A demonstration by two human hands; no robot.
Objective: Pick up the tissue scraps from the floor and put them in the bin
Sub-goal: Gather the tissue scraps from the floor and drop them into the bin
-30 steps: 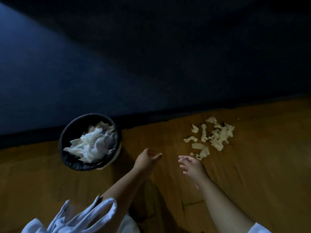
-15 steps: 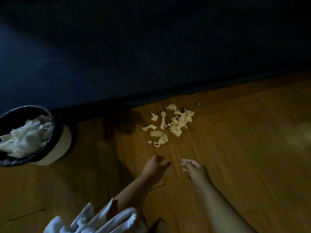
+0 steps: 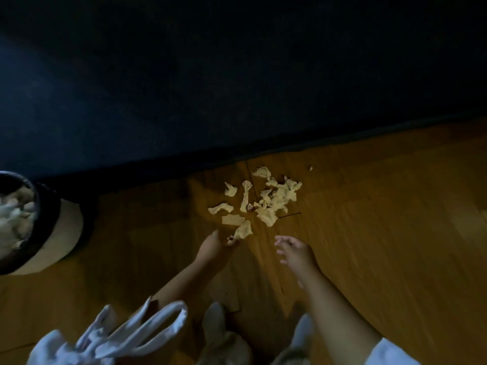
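Note:
Several pale tissue scraps lie in a loose pile on the wooden floor, close to the dark wall. My left hand reaches the near edge of the pile, and its thumb and fingertips pinch the lower end of the nearest scrap. To the right of it, my right hand hovers just short of the pile, fingers loosely spread and holding nothing. The bin, round with a dark liner, stands at the far left, cut by the frame edge, with crumpled tissue inside.
A dark wall or furniture front runs along the back of the floor. My two socked feet are at the bottom centre. White cloth hangs at the lower left. Bare wood floor spreads to the right.
The view has moved closer to the pile and the bin has slid to the left edge. My left hand has advanced to the nearest scrap and closed on its end; my right hand has also moved nearer.

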